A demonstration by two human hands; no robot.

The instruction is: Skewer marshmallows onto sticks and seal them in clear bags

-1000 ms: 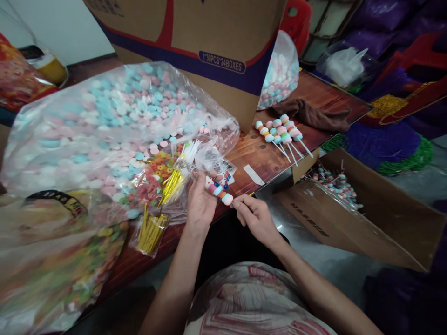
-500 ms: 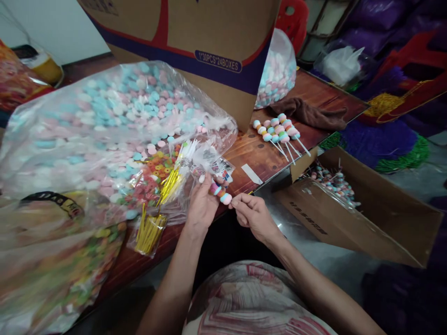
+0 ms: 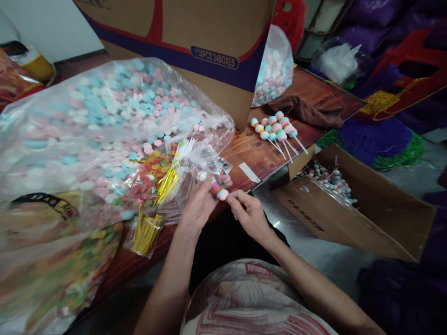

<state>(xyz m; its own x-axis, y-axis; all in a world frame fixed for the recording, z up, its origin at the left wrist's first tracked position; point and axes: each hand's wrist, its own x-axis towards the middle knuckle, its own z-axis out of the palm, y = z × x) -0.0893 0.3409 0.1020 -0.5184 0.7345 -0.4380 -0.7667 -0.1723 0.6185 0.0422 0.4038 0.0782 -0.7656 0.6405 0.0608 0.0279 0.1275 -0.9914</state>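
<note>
My left hand [image 3: 199, 207] is closed around a marshmallow skewer [image 3: 220, 191], a row of pastel marshmallows with coloured gummy pieces between them. Its fingers hide part of the row. My right hand [image 3: 249, 216] pinches at the near end of the skewer, beside the last pink and blue marshmallow; the stick there is hidden by the fingertips. Just beyond my left hand lie white sticks [image 3: 185, 151], gold twist ties [image 3: 167, 184] and a clear bag of gummy rings [image 3: 157, 167]. Several finished-looking marshmallow skewers [image 3: 275, 126] rest on the table [image 3: 240, 151] to the right.
A large clear bag of marshmallows [image 3: 115, 102] covers the table's left side, with a bag of fruit-coloured gummies [image 3: 91, 260] nearer. Behind stands a big carton [image 3: 209, 28]. An open cardboard box [image 3: 314, 218] with more skewers sits low on the right. A brown cloth [image 3: 307, 111] lies at the back.
Both hands and the skewer have shifted slightly left and nearer, and the view has shifted a little too. The left fingers now cover more of the skewer.
</note>
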